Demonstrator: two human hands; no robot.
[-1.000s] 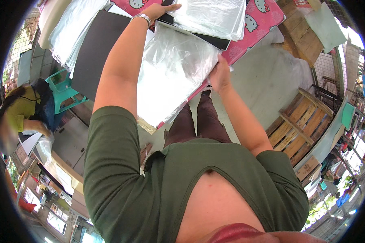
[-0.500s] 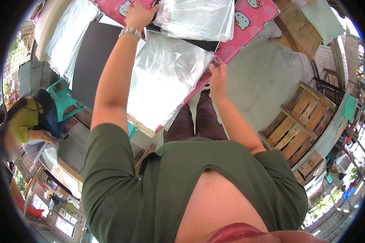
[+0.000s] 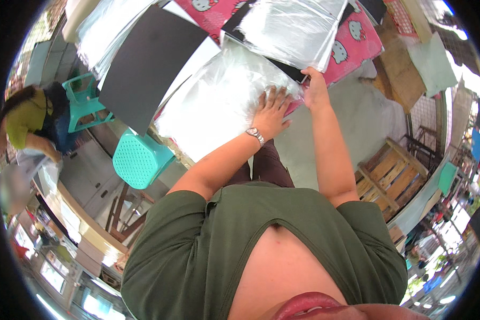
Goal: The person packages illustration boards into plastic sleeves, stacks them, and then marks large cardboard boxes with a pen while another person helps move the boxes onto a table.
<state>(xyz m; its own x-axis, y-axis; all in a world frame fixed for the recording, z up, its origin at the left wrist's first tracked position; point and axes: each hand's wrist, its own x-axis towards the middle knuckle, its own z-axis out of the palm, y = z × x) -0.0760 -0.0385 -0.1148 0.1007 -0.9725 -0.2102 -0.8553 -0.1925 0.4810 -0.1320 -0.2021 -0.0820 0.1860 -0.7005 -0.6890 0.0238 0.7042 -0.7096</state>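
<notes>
My left hand (image 3: 272, 113) lies flat with fingers spread on the near right part of a stack of clear plastic bags (image 3: 208, 98), a watch on its wrist. My right hand (image 3: 317, 92) is closed at the stack's right corner, its fingers pinching clear plastic. Its thumb points at the corner of a second plastic stack (image 3: 290, 26) lying farther back on a black sheet (image 3: 285, 66). Exactly which layer the right fingers grip is partly hidden. A large black sheet (image 3: 152, 58) sits left of the near stack.
Pink patterned covering (image 3: 352, 45) shows on the table. More plastic (image 3: 104, 37) lies at the far left. A green stool (image 3: 138, 160) stands beside the table's near left corner. Another person (image 3: 29, 125) is at the left. A wooden pallet (image 3: 389, 176) leans at the right.
My left hand has come back from the far stack and now presses on the near plastic. My right hand has shifted right, staying by the stack's corner. The view has turned slightly.
</notes>
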